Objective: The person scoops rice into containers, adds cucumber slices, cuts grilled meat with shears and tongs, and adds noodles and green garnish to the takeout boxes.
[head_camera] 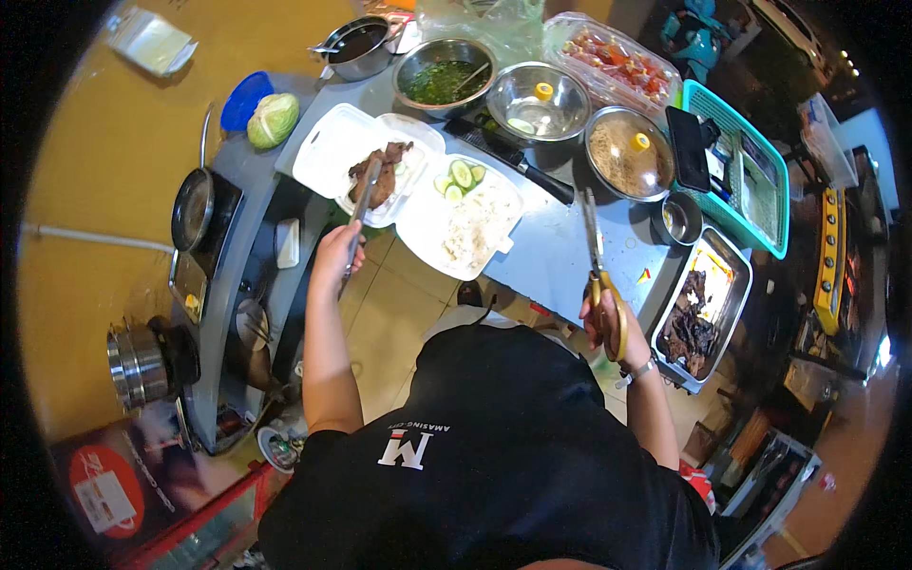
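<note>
My left hand grips metal tongs, their tips on a piece of grilled meat. That meat lies in a white foam takeaway box, its lid folded back. Beside it, a second opened foam box holds white rice and several cucumber slices. In my right hand are scissors with gold-coloured handles, blades pointing away from me over the grey table. Their blades look nearly closed and touch no food. A metal tray of dark grilled meat sits right of that hand.
A black-handled knife lies behind the boxes. Along the back stand a bowl of green herb liquid, two bowls with clear lids, a dark sauce pot and a teal basket. A cabbage sits at left.
</note>
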Available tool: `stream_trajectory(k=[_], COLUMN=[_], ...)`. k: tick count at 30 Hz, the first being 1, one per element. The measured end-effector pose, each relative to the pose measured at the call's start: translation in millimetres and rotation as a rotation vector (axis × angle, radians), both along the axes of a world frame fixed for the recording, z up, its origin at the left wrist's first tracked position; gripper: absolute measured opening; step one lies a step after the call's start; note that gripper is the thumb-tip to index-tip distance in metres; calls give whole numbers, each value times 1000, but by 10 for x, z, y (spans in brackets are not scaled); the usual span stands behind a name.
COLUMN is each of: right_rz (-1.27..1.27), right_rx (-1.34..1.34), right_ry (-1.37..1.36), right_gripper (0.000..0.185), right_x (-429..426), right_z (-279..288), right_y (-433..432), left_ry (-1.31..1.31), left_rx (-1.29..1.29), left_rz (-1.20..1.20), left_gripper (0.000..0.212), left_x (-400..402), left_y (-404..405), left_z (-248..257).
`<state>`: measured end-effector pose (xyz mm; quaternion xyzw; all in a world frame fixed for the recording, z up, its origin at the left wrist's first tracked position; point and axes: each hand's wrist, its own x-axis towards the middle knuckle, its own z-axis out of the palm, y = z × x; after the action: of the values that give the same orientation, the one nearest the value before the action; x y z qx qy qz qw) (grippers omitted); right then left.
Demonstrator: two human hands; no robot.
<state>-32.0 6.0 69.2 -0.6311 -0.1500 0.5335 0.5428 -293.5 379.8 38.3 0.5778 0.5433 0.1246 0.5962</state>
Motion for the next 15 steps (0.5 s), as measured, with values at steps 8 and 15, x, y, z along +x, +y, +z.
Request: stream_trajectory(k=[8, 15], right_rz=[-185, -738], right_rx=[-63, -59], right_ry=[-8, -39], right_gripper=[46, 48], right_x=[-117, -191], right_z=[-60, -196], right_y=[-517, -1568], left_ry=[504, 26], left_rx=[344, 325], left_rz=[-191, -1015], left_gripper=[45, 39], left_x=[393, 2123], left_y=[-8, -1805], left_z=[921, 787])
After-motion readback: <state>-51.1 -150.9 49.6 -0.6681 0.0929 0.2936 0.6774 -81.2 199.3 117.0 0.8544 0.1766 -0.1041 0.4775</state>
